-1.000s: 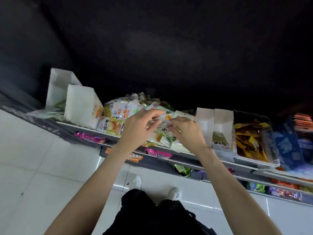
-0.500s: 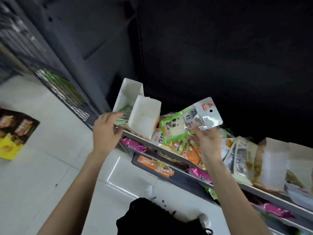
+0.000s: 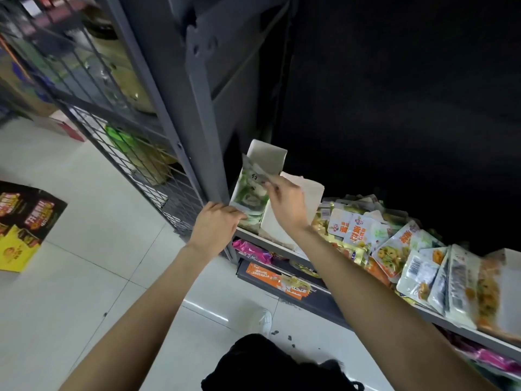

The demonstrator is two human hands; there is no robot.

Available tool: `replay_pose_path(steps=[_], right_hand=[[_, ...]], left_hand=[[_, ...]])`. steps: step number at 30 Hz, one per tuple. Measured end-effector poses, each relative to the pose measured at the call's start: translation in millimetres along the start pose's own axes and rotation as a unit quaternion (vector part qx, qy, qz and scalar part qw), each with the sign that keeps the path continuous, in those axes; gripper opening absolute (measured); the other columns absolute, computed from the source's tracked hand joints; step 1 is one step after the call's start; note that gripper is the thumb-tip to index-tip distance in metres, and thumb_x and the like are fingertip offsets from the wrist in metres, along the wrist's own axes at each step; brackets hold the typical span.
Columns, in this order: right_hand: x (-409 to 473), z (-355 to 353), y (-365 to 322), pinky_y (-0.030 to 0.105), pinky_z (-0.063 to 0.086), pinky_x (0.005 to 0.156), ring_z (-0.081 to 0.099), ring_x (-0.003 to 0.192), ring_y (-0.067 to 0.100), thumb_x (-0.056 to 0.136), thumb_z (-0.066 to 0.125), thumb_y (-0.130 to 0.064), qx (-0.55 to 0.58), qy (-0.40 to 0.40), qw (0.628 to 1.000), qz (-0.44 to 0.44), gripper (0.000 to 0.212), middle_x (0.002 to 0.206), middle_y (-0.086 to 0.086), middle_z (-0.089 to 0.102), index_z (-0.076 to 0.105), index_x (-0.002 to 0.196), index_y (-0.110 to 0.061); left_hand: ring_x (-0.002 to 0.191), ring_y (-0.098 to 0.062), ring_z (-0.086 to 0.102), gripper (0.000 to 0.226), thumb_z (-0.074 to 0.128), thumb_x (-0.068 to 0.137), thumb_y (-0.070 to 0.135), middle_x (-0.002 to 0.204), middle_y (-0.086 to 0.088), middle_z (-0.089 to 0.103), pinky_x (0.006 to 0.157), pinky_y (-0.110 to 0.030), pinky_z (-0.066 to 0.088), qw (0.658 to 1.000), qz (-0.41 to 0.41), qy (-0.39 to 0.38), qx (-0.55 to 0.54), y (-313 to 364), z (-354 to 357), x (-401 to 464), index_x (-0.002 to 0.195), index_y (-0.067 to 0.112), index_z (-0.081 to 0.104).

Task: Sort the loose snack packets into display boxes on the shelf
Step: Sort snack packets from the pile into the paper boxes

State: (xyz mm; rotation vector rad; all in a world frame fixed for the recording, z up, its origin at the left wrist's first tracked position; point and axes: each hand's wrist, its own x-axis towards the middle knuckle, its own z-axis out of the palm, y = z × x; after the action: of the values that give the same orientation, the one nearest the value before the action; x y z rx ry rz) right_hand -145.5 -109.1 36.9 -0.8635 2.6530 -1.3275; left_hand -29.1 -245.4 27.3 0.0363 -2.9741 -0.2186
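Dark shelving fills the far side, pale floor tiles (image 3: 84, 277) open and wide to the near left. On the shelf (image 3: 439, 316), hard against the grey upright post (image 3: 205, 153) at its left end, stands the white display box (image 3: 266, 158). Right hand (image 3: 284, 206) pinches a green snack packet (image 3: 249, 190) at its top edge, packet sitting in that box's mouth. Left hand (image 3: 215, 228) curls round the box's near corner. Loose packets (image 3: 394, 249) heap along the shelf to the right, some overhanging the front lip
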Motion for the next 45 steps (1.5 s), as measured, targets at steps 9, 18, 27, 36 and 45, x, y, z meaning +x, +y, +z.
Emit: replay_pose_path(steps=[9, 18, 27, 36, 45], right_hand=[[2.2, 22.0, 23.9, 0.032, 0.028, 0.074, 0.057, 0.082, 0.024, 0.077, 0.061, -0.015, -0.308, -0.009, 0.930, -0.202, 0.017, 0.077, -0.002, 0.070, 0.074, 0.087, -0.019], [-44.4, -16.5, 15.2, 0.033, 0.031, 0.091, 0.056, 0.107, 0.019, 0.092, 0.043, -0.029, -0.167, -0.015, 0.981, -0.099, 0.031, 0.097, -0.001, 0.070, 0.069, 0.106, -0.017], [-151.4, -94.8, 104.4, 0.043, 0.051, 0.084, 0.063, 0.097, 0.034, 0.081, 0.068, -0.002, -0.240, 0.031, 0.961, 0.137, 0.020, 0.101, 0.011, 0.068, 0.068, 0.101, -0.006], [-158.2, -103.8, 116.0, 0.035, 0.051, 0.081, 0.062, 0.096, 0.028, 0.086, 0.059, -0.001, -0.085, 0.003, 0.956, 0.279, 0.044, 0.125, 0.011, 0.056, 0.052, 0.128, -0.006], [-159.4, -113.2, 118.3, 0.029, 0.046, 0.061, 0.060, 0.069, 0.017, 0.092, 0.057, -0.012, -0.015, 0.000, 0.942, 0.335, 0.010, 0.077, 0.003, 0.063, 0.058, 0.102, -0.009]], left_hand=[[0.071, -0.017, 0.066, 0.025, 0.076, 0.065, 0.005, 0.082, 0.007, 0.073, 0.073, -0.031, 0.051, 0.999, -0.005, 0.029, -0.039, -8.5, 11.9, -3.9, 0.083, 0.023, 0.074], [0.082, -0.019, 0.062, 0.032, 0.061, 0.070, 0.017, 0.089, 0.004, 0.069, 0.082, -0.034, 0.045, 0.986, -0.025, 0.120, -0.114, 42.7, -18.9, -17.1, 0.102, 0.018, 0.068], [0.110, -0.022, 0.052, 0.045, 0.063, 0.082, 0.014, 0.120, -0.006, 0.056, 0.082, -0.037, 0.054, 0.974, 0.036, -0.063, -0.214, 162.3, 58.3, 22.0, 0.125, 0.012, 0.050], [0.111, -0.025, 0.056, 0.044, 0.056, 0.089, 0.006, 0.126, -0.010, 0.054, 0.089, -0.037, 0.049, 0.971, 0.062, -0.227, 0.047, 189.1, 92.7, 74.1, 0.130, 0.010, 0.042], [0.100, -0.020, 0.059, 0.035, 0.062, 0.086, 0.011, 0.116, -0.005, 0.061, 0.076, -0.027, 0.047, 0.965, 0.131, -0.226, -0.028, 178.6, 75.2, 88.6, 0.118, 0.019, 0.048]])
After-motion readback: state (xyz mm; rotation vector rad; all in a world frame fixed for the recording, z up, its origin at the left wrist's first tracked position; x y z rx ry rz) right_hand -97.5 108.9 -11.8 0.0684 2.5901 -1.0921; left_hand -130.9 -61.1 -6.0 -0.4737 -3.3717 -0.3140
